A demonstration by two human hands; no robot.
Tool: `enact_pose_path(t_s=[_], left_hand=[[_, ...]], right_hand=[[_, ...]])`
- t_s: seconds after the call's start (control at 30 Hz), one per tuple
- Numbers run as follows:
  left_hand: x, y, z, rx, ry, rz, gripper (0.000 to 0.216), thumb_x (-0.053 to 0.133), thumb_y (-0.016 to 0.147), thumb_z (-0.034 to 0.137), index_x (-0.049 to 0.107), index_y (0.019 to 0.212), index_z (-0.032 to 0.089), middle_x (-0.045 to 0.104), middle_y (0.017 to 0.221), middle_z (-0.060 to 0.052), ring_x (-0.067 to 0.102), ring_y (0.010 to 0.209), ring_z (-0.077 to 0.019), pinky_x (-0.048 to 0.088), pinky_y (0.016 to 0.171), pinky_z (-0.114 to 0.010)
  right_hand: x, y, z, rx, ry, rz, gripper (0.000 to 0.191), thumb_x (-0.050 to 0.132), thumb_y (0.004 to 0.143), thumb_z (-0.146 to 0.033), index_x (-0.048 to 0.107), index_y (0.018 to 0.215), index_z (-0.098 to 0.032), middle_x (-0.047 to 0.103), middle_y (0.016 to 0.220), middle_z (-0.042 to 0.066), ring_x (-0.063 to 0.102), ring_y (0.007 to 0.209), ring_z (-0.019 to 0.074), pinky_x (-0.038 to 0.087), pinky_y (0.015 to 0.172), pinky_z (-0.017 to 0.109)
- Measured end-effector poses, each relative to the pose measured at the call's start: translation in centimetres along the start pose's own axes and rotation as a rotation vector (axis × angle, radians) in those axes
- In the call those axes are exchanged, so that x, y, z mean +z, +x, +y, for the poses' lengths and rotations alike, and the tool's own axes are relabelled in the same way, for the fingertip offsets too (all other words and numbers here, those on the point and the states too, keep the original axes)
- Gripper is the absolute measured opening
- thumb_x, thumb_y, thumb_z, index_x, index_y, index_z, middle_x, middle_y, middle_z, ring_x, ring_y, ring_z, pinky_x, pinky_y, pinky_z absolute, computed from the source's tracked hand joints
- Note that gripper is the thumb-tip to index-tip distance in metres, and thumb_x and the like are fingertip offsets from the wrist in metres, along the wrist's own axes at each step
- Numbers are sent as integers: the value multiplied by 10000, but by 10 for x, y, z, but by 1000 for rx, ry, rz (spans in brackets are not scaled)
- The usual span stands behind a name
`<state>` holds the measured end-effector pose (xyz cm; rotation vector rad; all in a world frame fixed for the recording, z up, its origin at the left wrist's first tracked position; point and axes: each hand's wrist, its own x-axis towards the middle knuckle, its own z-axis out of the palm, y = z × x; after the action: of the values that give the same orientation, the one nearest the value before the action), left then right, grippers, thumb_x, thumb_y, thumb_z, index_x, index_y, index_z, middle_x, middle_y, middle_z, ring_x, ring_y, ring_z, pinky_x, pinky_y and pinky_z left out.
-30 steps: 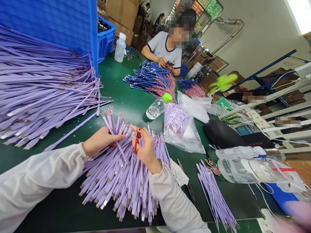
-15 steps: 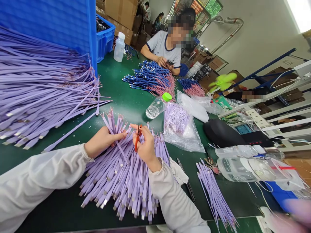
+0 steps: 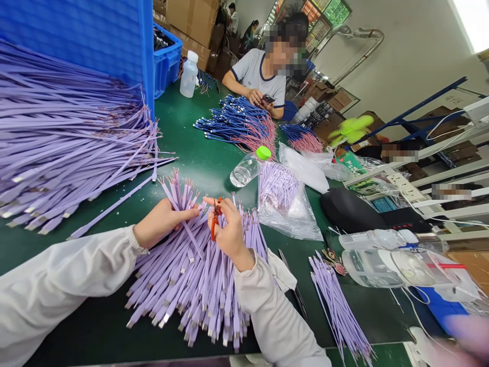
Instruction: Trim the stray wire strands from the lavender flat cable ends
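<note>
A fanned heap of flat lilac cables (image 3: 198, 275) lies on the green table (image 3: 202, 163) in front of me. My left hand (image 3: 160, 221) pinches one or two of these cables near their stripped ends. My right hand (image 3: 227, 229) is closed round small orange-handled snips (image 3: 214, 219), held at the cable tips beside my left fingers. Both arms wear white sleeves.
A large stack of lilac cables (image 3: 64, 148) and a blue crate (image 3: 95, 35) stand at left. A lying water bottle (image 3: 248, 167), a plastic bag of cables (image 3: 284, 204), a black pouch (image 3: 347, 211) and another lilac bundle (image 3: 340, 306) lie at right. A person (image 3: 263, 76) sits opposite by blue cables (image 3: 237, 122).
Almost nothing has moved. My hands stay at the cable tips; my right hand with the snips has shifted only slightly.
</note>
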<state>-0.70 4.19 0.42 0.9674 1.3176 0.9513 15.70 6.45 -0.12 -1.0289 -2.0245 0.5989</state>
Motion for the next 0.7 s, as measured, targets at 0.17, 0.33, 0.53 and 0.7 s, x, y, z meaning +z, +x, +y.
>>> enact_pose_path(t_s=[0.17,0.33,0.53,0.7], left_hand=[[0,1,0,8,-3,-22,327,695,628,448,502,538,199,338,422,73,274,429,-93,239,437,-243],[1,2,0,6,0,-21,297,712,602,423,529,549,195,371,441,66,292,440,-97,236,438,-241],[1,1,2,13,33,-3,296,715,592,421,535,516,199,334,389,70,274,418,-99,226,430,-247],[-1,3,-2,-2,-7,-38,298,732,595,424,570,545,179,391,428,61,284,426,-87,226,427,-234]], right_hand=[[-1,0,-1,47,8,25,258,465,793,-139,669,944,-180,523,756,21,503,677,134,459,652,268],[0,1,-1,85,55,24,238,493,804,-180,668,964,-168,507,749,12,497,660,121,456,651,256],[1,3,-2,135,69,24,211,535,812,-230,680,958,-186,497,739,1,502,658,114,457,655,249],[-1,1,-2,107,37,32,205,516,819,-212,686,928,-177,543,778,22,521,679,123,462,661,260]])
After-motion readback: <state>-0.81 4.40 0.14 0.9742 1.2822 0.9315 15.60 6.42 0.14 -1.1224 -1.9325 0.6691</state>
